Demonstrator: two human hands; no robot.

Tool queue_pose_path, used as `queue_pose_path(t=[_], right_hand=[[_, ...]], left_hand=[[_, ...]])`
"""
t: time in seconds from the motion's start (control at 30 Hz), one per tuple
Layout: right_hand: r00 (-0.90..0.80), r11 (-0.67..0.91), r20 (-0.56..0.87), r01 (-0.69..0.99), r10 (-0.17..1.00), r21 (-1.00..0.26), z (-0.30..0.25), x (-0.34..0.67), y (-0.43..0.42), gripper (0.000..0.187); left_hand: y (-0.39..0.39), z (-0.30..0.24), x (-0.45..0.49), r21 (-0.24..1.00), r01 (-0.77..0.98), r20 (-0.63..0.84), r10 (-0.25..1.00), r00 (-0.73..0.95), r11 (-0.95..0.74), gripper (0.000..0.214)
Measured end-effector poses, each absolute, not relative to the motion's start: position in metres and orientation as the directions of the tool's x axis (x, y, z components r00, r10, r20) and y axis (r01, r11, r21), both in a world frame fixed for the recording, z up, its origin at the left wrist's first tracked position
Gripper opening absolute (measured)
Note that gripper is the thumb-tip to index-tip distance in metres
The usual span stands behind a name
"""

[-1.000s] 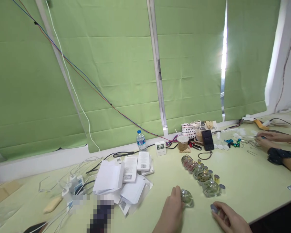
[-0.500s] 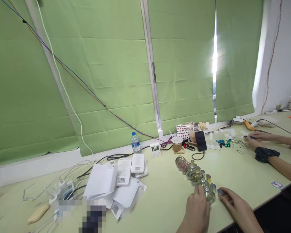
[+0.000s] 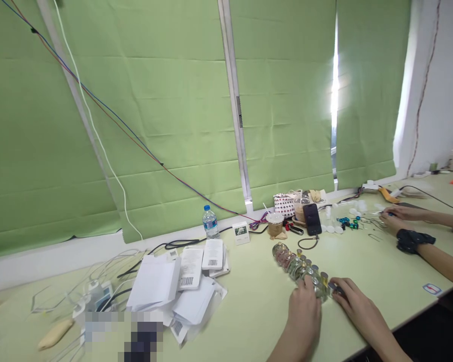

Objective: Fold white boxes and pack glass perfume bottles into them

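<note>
A slanting row of shiny, round, glassy or metallic pieces [image 3: 295, 265] lies on the table, in greenish and pinkish tones. Along its right side stand several small yellow pieces with round grey tops [image 3: 324, 277]. My left hand [image 3: 304, 309] is at the near end of the row, its fingers closed together over the pieces. What sits under those fingertips is hidden. Just to the right, my right hand [image 3: 357, 304] pinches a small grey-topped piece [image 3: 332, 286] between thumb and fingers, close beside the row.
Beyond the row are a phone [image 3: 311, 219] and a drink cup [image 3: 275, 224]. White packets [image 3: 154, 281], a water bottle [image 3: 210, 222] and tangled cables lie left. On the right, another person's hands [image 3: 396, 216] work near blue-green pieces [image 3: 348, 222]. The table edge [image 3: 407, 322] runs front right.
Both my hands have moved slightly farther up the table along the row. My right hand has come closer to the row with its small piece. The near end of the row sits a little farther away.
</note>
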State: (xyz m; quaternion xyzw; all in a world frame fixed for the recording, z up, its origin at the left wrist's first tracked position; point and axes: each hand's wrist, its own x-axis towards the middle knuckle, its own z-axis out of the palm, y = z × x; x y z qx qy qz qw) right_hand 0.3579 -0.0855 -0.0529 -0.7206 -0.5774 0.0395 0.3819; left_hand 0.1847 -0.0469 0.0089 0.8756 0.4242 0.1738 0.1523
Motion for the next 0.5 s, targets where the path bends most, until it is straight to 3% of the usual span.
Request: queue_pose_path(t=[0.27, 0.5], right_hand=[[0.341, -0.118, 0.338, 0.835, 0.877, -0.538, -0.046, 0.362, -0.073, 0.039], [0.295, -0.11, 0.287, 0.847, 0.911, -0.521, -0.042, 0.361, -0.058, 0.037]], left_hand=[[-0.032, 0.008, 0.191, 0.406, 0.724, 0.143, 0.822, 0.552, -0.557, 0.044], [-0.022, 0.008, 0.193, 0.4, 0.741, 0.143, 0.835, 0.532, -0.54, 0.045]])
